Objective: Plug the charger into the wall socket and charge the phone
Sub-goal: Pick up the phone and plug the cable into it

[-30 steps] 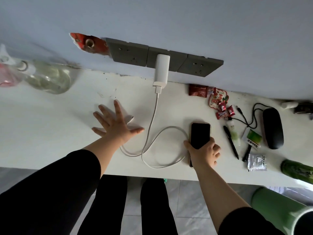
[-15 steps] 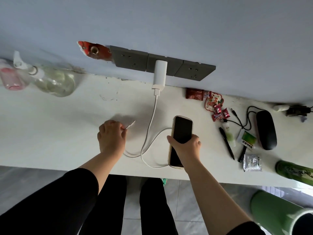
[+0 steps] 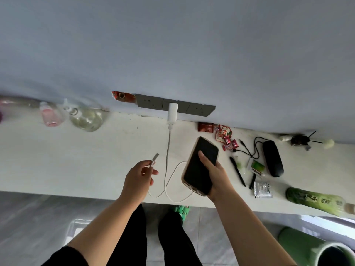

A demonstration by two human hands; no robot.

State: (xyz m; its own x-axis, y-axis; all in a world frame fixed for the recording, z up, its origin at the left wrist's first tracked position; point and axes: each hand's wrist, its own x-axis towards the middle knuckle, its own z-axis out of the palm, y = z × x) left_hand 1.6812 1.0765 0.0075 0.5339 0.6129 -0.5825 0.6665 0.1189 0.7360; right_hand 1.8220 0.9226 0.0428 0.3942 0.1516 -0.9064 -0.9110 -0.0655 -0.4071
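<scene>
A white charger (image 3: 172,111) sits plugged into the grey wall socket strip (image 3: 199,110) above the white counter. Its white cable (image 3: 167,150) runs down and loops near the counter's front edge. My left hand (image 3: 138,178) pinches the cable's free plug end (image 3: 154,159), lifted off the counter and pointing up to the right. My right hand (image 3: 216,176) holds a dark-screened phone (image 3: 199,166) raised above the counter, tilted, thumb on the screen. The plug end and phone are apart.
On the white counter (image 3: 57,160): a pink bottle (image 3: 50,116) and clear glass bottle (image 3: 85,120) at left; red candies (image 3: 228,141), pens (image 3: 237,170), a black case (image 3: 272,158), a sachet (image 3: 262,189) and a green bottle (image 3: 315,201) at right. A green cup (image 3: 317,248) stands below.
My left hand closed on the cable's plug end and lifted it. My right hand picked the phone up off the counter and raised it. The view has tilted down.
</scene>
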